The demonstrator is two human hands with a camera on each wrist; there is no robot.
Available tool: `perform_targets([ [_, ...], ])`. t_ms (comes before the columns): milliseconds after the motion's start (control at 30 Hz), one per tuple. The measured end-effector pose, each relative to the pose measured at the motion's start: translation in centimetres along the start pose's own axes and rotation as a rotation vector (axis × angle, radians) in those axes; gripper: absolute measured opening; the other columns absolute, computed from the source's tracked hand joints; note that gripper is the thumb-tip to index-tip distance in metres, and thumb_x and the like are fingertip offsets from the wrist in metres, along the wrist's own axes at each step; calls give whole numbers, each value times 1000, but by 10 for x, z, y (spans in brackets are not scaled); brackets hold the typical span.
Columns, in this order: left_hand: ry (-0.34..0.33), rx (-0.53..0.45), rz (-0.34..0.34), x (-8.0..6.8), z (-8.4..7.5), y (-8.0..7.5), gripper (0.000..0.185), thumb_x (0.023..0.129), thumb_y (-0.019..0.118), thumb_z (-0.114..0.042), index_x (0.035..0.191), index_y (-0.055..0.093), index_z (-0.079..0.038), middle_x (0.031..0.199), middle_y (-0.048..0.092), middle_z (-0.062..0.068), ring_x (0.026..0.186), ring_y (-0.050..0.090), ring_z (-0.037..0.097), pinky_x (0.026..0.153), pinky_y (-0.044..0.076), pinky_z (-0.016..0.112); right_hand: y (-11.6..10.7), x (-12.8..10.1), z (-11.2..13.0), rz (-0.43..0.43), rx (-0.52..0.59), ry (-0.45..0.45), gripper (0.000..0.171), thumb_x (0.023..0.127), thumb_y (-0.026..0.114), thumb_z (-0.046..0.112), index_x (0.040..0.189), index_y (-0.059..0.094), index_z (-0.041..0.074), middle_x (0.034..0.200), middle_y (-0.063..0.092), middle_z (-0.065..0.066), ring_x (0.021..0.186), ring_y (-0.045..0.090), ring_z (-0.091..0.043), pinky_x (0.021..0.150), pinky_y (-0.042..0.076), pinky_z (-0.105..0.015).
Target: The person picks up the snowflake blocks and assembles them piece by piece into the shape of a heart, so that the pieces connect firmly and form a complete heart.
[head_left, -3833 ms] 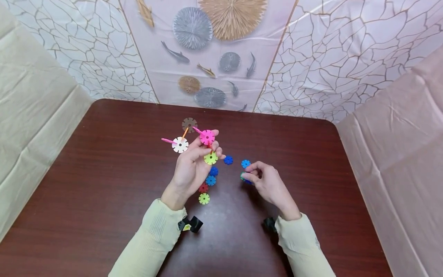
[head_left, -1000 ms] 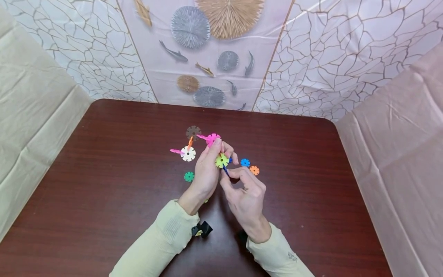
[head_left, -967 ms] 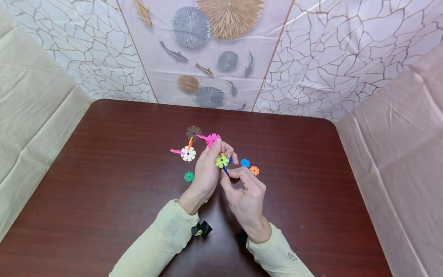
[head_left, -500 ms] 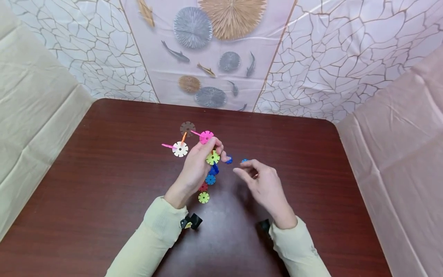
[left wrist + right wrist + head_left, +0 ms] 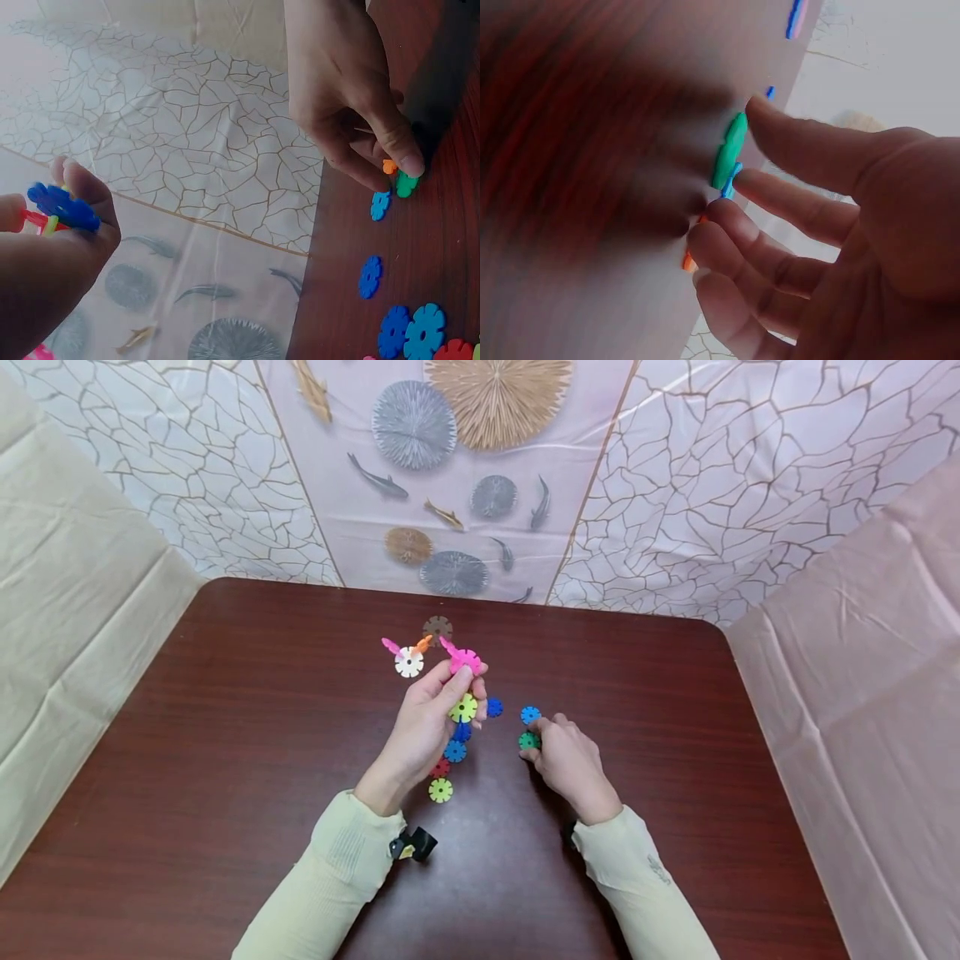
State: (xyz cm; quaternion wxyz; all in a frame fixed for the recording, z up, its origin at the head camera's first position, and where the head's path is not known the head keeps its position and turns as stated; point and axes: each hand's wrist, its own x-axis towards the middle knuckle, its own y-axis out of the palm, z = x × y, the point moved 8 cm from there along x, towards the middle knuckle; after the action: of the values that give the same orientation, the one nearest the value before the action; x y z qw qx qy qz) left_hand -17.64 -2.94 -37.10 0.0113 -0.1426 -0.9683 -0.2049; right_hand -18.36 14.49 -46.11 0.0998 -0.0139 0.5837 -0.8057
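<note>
My left hand (image 5: 420, 731) pinches a built-up chain of notched plastic discs, raised above the table. In it are a pink disc (image 5: 467, 661), a yellow-green disc (image 5: 463, 707), a white disc (image 5: 408, 662), a brown disc (image 5: 437, 629) and an orange disc (image 5: 423, 644) seen edge-on. A dark blue disc (image 5: 64, 206) sticks out from this chain in the left wrist view. Over the table to the right, my right hand (image 5: 572, 764) has thumb and forefinger spread at a flat green disc (image 5: 731, 150), fingertips right by its edge.
A light blue disc (image 5: 530, 715) lies just beyond the right fingertips, with an orange disc (image 5: 389, 166) close by. Below the left hand runs a row with a blue disc (image 5: 455, 751), a red disc (image 5: 440, 767) and a yellow-green disc (image 5: 441, 790). Another dark blue disc (image 5: 495, 707) lies between the hands.
A second ago my right hand pinched a dark blue disc against the chain's yellow-green disc. It let go, leaving that disc on the chain, and moved right to the green disc.
</note>
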Motion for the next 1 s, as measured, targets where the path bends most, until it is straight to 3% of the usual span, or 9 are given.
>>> perform_targets([
  [200,17,-15,-26,0,-4,1,34,103,50,-25,125,56,-1,86,54,8,74,59,18,68,53,28,2,4,-2,14,27,19,22,87,74,21,105,69,9,88,55,-5,81,58,-24,60,53,-42],
  [433,14,-137,-65,-1,-9,-3,25,105,44,-23,116,54,-2,85,52,7,73,58,18,70,53,26,3,5,-7,18,89,45,27,86,76,23,99,57,8,86,58,-3,81,61,-22,62,52,-39],
  [567,36,-217,-27,-3,-13,-1,23,105,39,-21,113,53,-4,84,50,7,72,57,19,70,51,26,-4,2,2,-5,353,22,23,86,76,20,98,58,10,81,60,1,73,60,-17,62,49,-31],
  [800,68,-247,-1,-4,-18,-2,22,105,38,-20,115,52,-6,86,49,8,75,56,19,72,51,26,-28,-16,37,-9,886,-118,15,89,72,15,101,66,8,87,67,-11,72,65,-30,61,56,-31],
  [1000,73,-205,-45,-3,-18,-4,25,105,43,-21,120,50,-2,89,51,7,81,60,19,80,51,28,-34,-31,60,29,1136,-172,21,88,73,15,102,64,3,91,71,-19,79,71,-29,74,58,-35],
])
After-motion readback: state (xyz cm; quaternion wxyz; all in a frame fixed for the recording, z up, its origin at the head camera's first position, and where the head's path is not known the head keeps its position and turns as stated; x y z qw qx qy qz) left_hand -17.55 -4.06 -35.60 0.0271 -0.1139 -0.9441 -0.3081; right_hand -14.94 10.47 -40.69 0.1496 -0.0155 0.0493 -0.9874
